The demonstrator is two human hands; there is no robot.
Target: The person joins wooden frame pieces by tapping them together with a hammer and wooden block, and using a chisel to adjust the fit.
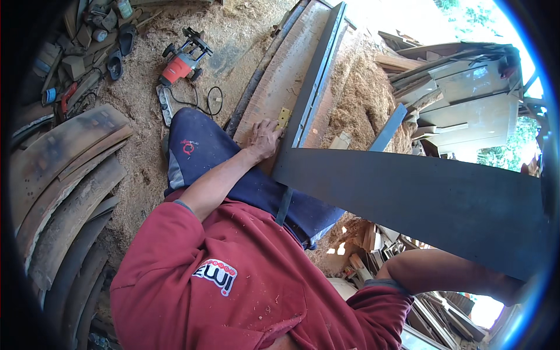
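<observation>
My left hand point(265, 140) is on the workbench, its bent fingers closed at the lower end of a small yellow hinge plate point(283, 118) with dark holes. Beside the plate, a long dark grey frame piece point(318, 76) runs up along the bench. A wide, curved grey panel point(408, 192) meets its near end and stretches across to the right rim. My right forearm point(449, 271) passes under this panel; my right hand's fingers are hidden near the rim.
An orange-red power tool point(178, 65) with a cable and a white power strip point(164, 105) lie on the sawdust-covered floor. Curved boards point(64, 169) are stacked on the left. Several wood pieces point(431, 321) lie at lower right; panels point(475, 105) lean at upper right.
</observation>
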